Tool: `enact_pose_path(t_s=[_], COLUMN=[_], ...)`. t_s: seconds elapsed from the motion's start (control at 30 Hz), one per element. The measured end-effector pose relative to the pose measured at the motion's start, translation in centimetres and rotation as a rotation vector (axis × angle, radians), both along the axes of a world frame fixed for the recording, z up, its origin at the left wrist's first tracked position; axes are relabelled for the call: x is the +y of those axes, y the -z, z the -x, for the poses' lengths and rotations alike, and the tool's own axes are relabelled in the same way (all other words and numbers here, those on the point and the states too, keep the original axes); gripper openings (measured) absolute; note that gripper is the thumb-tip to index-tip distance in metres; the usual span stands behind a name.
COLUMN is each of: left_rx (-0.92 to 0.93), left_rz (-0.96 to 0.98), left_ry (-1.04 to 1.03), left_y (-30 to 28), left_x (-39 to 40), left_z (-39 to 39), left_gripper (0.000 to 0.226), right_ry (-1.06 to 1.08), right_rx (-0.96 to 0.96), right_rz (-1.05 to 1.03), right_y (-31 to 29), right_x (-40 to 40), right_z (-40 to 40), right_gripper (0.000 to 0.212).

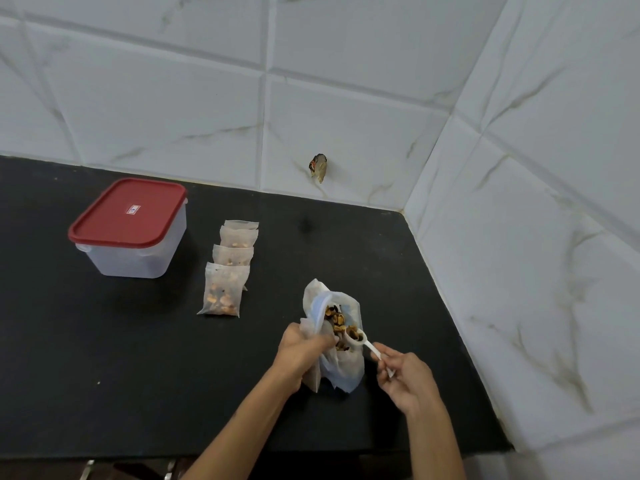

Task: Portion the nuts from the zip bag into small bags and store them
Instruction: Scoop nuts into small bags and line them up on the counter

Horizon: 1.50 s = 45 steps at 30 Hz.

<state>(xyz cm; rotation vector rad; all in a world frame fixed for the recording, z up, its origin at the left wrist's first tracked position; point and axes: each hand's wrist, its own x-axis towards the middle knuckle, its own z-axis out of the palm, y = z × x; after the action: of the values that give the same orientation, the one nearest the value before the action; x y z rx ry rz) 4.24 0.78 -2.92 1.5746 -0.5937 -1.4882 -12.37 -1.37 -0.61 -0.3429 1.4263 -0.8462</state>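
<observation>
While nuts remain in the zip bag, left hand pinches its mouth beside a small bag; right hand grips a loaded spoon. Four filled bags wait on desk; box lidded, storing undone.

Left hand clenched, right hand pinching, both forearms extended.

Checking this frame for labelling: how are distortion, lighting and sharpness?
Head view: wide-angle bend curves the wall tiles; lighting dim and even, the black counter swallows shadows; the small bags and the hands are slightly soft.
</observation>
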Motion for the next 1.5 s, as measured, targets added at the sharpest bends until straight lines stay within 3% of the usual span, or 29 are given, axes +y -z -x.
enact_pose_path(t_s=[0.07, 0.2, 0.3, 0.5, 0.73, 0.83, 0.93, 1.07, 1.17, 1.3, 1.5], left_rx=[-0.138, -0.639, -0.814, -0.771, -0.639, -0.628, -0.616, -0.568, -0.55, -0.536, -0.544], left_rz=[0.025, 0.195, 0.347, 0.464, 0.462, 0.477, 0.477, 0.48, 0.523, 0.539, 0.566], left_ry=[-0.004, -0.154, -0.203, -0.065, -0.081, -0.078, -0.087, -0.102, -0.141, -0.167, -0.176], left_y=[-0.6, -2.2, -3.6, -5.6, -6.1, -6.3, -6.3, -6.2, -6.2, -6.1, -5.9], left_x=[0.2, 0.3, 0.4, 0.4, 0.2, 0.1, -0.1, 0.0, -0.1, -0.3, -0.2], left_z=[-0.2, -0.9, -0.7, 0.0, 0.0, 0.2, 0.5, 0.4, 0.2, 0.1, -0.2], left_gripper=[0.068, 0.053, 0.037, 0.033, 0.039, 0.043, 0.042, 0.043, 0.042, 0.041, 0.043], right_ry=[-0.007, -0.041, -0.061, -0.173, -0.357, -0.369, -0.368, -0.369, -0.321, -0.245, -0.19], right_rx=[0.007, 0.118, 0.197, 0.331, 0.967, 1.118, 1.235, 1.285, 1.255, 1.226, 1.185], right_rz=[0.025, 0.136, 0.235, 0.605, 1.049, 1.15, 1.284, 1.398, 1.377, 1.396, 1.414], right_y=[-0.2, -1.7, -3.7, -8.7, -8.9, -8.2, -7.2, -7.5, -8.5, -8.9, -8.8], right_x=[0.0, 0.0, 0.2, 2.4, 4.1, 3.9, 3.5, 3.8, 4.2, 4.4, 4.4], right_z=[-0.2, -1.2, -1.9, -3.7, -5.1, -5.3, -5.4, -5.8, -6.0, -6.5, -6.9], right_gripper=[0.028, 0.027, 0.027, 0.034, 0.026, 0.021, 0.03, 0.025, 0.035, 0.017, 0.02])
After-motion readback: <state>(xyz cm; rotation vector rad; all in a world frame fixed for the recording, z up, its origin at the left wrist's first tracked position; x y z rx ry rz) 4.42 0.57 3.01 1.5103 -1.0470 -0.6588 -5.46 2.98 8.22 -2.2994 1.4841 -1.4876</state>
